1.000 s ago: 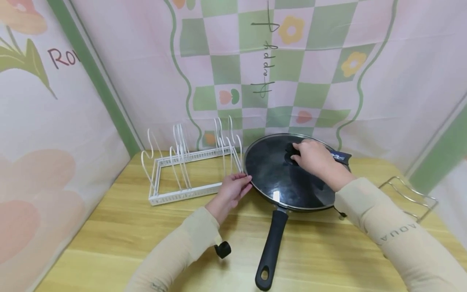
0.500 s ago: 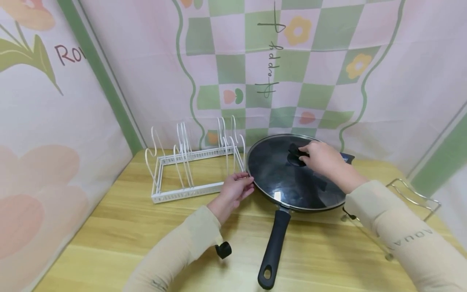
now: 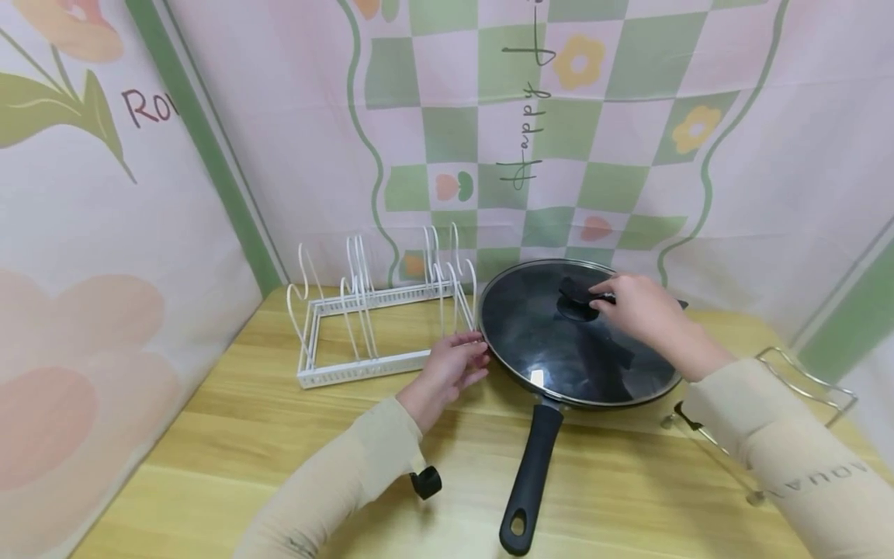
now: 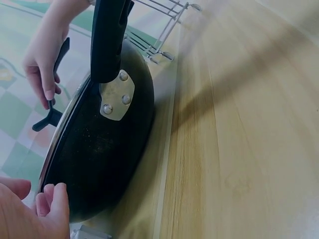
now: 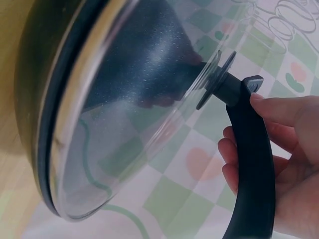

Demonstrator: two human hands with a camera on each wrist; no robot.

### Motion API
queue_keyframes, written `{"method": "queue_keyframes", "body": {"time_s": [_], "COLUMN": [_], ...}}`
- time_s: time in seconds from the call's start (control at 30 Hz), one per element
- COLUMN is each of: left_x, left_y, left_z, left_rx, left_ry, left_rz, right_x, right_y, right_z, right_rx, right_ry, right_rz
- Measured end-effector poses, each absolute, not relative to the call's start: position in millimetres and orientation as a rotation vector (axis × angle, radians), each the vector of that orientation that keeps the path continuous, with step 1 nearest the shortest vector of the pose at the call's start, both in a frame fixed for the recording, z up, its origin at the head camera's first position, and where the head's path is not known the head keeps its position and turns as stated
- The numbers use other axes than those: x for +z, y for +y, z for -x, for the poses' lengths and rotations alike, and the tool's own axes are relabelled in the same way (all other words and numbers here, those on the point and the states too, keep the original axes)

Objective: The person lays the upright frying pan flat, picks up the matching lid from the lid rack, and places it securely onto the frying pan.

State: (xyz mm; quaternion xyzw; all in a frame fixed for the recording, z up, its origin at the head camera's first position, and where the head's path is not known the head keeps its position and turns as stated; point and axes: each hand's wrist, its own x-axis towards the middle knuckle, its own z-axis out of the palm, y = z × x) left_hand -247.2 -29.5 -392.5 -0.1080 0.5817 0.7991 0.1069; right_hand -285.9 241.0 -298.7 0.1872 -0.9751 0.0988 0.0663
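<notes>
A black frying pan (image 4: 94, 159) sits on the table, its long black handle (image 3: 532, 480) pointing toward me. On it lies a glass lid (image 3: 520, 318) with a metal rim. In the right wrist view, my right hand (image 5: 294, 169) grips the lid's curved black handle (image 5: 255, 164), with the thumb near its top and several fingers behind it. My left hand (image 3: 450, 369) is at the pan's left edge. Its fingertips (image 4: 57, 196) touch the pan's side just below the rim, lightly bent.
A white rack (image 3: 363, 371) with upright wire dividers stands left of the pan. At the right is a silver wire stand (image 3: 810, 382), partly hidden by my right sleeve. A patterned cloth (image 3: 524, 116) hangs behind the wooden table (image 3: 279, 450).
My right hand has shifted slightly right along the lid's handle, covering its blue-marked end. The left hand stays at the rim, its thumb less over the lid. The view has drifted left.
</notes>
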Motion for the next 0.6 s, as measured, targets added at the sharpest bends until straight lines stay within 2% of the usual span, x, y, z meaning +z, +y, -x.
{"method": "queue_keyframes", "body": {"time_s": [0.6], "left_x": [-389.5], "left_y": [-49.9], "left_z": [239.5], "left_rx": [2.118], "left_ry": [1.834], "left_rz": [0.139], "right_x": [-312.4], "right_y": [256.9], "right_z": [273.7], "right_rx": [0.427], "right_ry": [-2.648], "right_rz": [-0.625]}}
